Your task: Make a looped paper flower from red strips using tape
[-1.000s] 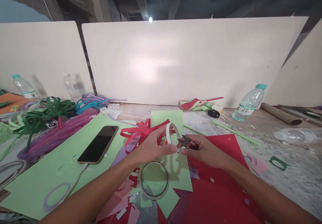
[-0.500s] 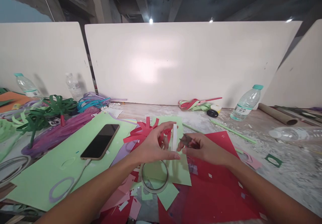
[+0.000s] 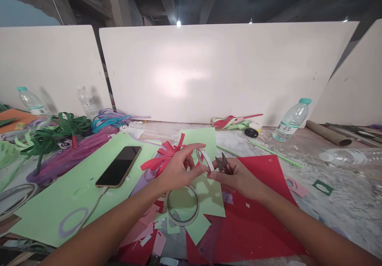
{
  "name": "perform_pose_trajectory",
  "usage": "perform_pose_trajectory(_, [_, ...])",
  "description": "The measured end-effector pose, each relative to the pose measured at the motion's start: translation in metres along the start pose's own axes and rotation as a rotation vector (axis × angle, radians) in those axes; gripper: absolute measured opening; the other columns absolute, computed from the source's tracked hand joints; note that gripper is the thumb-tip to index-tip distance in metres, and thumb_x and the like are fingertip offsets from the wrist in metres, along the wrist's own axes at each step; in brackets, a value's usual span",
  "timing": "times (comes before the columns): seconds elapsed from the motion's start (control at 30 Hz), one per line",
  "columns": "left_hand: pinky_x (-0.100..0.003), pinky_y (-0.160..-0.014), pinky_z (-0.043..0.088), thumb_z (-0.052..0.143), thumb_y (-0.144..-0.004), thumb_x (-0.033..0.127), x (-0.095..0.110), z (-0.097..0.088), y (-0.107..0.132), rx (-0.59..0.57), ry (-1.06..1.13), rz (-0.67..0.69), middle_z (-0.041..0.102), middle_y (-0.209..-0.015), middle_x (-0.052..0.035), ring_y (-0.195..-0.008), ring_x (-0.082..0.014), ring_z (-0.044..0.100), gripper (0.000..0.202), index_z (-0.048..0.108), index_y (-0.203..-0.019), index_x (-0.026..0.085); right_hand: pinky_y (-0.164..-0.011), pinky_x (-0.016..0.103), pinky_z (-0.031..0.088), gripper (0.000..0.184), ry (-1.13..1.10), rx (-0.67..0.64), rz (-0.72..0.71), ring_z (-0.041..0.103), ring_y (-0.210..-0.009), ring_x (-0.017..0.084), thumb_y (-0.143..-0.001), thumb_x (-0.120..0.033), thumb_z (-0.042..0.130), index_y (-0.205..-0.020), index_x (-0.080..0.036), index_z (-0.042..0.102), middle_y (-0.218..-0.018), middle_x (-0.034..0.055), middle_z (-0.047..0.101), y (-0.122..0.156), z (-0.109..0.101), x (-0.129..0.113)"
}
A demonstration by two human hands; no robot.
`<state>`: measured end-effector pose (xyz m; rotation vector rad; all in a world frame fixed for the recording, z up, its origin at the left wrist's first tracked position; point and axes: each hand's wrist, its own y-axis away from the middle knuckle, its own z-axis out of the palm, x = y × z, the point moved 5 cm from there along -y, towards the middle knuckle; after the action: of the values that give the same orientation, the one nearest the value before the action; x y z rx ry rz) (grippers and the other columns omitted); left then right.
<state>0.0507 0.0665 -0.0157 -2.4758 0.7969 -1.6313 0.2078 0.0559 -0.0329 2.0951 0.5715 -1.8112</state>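
Observation:
My left hand point(image 3: 179, 168) is closed on a small white tape roll point(image 3: 203, 157), held upright above the papers. My right hand point(image 3: 235, 177) grips small dark snips point(image 3: 221, 164), blades apart and pointing up, right beside the roll; its thumb touches the roll's lower edge. Behind my left hand lies a red cut-paper flower point(image 3: 163, 157). Under both hands a large clear tape ring point(image 3: 182, 205) rests on light green paper point(image 3: 207, 192), with a red sheet point(image 3: 256, 214) to the right.
A phone point(image 3: 118, 166) on a cable lies on a big green sheet point(image 3: 59, 210) at left. Green and purple paper flowers point(image 3: 56, 138) and water bottles point(image 3: 291, 121) stand along the white boards. A cardboard tube point(image 3: 325, 133) and a lying bottle point(image 3: 349, 154) sit at right.
The tape roll has turned in my left hand from edge-on to showing its ring face. My right hand moved closer, and the snips now point upward beside the roll.

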Motion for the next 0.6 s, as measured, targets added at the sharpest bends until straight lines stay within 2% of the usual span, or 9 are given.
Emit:
perform_pose_trajectory(0.1, [-0.023, -0.049, 0.034, 0.056, -0.083, 0.042, -0.002, -0.003, -0.004, 0.039, 0.041, 0.014, 0.063, -0.08, -0.0039, -0.053, -0.0097, 0.042, 0.033, 0.065, -0.107, 0.02, -0.043, 0.023, 0.021, 0.032, 0.109, 0.049, -0.029, 0.027, -0.044, 0.007, -0.079, -0.048, 0.063, -0.077, -0.018, 0.056, -0.054, -0.0072, 0.034, -0.001, -0.01, -0.001])
perform_pose_trajectory(0.23, [-0.023, -0.047, 0.031, 0.056, -0.083, 0.042, -0.008, -0.002, -0.006, 0.039, 0.02, -0.053, 0.064, -0.072, -0.0028, -0.05, -0.0098, 0.04, 0.032, 0.069, -0.099, 0.018, -0.043, 0.023, 0.02, 0.032, 0.177, 0.15, -0.048, 0.029, -0.043, 0.008, -0.082, -0.05, 0.059, -0.083, -0.018, 0.057, -0.051, -0.007, 0.036, -0.003, -0.023, -0.002])
perform_pose_trajectory(0.33, [-0.023, -0.048, 0.032, 0.059, -0.08, 0.039, -0.007, 0.001, -0.006, -0.028, -0.02, -0.053, 0.065, -0.071, -0.003, -0.053, -0.0115, 0.045, 0.026, 0.072, -0.091, 0.02, -0.043, 0.024, 0.019, 0.034, 0.197, 0.177, -0.08, 0.029, -0.044, 0.008, -0.082, -0.052, 0.058, -0.087, -0.019, 0.058, -0.05, -0.0076, 0.033, -0.004, -0.027, -0.003])
perform_pose_trajectory(0.47, [-0.024, -0.05, 0.035, 0.059, -0.081, 0.035, -0.005, 0.006, -0.005, -0.099, -0.001, -0.029, 0.069, -0.074, -0.0045, -0.057, -0.0134, 0.052, 0.022, 0.074, -0.083, 0.02, -0.043, 0.023, 0.021, 0.033, 0.153, 0.129, -0.043, 0.03, -0.043, 0.008, -0.082, -0.05, 0.06, -0.094, -0.019, 0.058, -0.05, -0.0084, 0.033, -0.005, -0.026, 0.002])
perform_pose_trajectory(0.6, [-0.024, -0.051, 0.039, 0.064, -0.078, 0.032, -0.004, 0.008, -0.004, -0.128, -0.026, -0.003, 0.073, -0.082, -0.0048, -0.059, -0.0138, 0.057, 0.021, 0.074, -0.091, 0.019, -0.044, 0.023, 0.027, 0.032, 0.057, 0.023, -0.008, 0.033, -0.045, 0.008, -0.083, -0.049, 0.059, -0.094, -0.02, 0.059, -0.055, -0.0065, 0.04, -0.006, -0.02, 0.008])
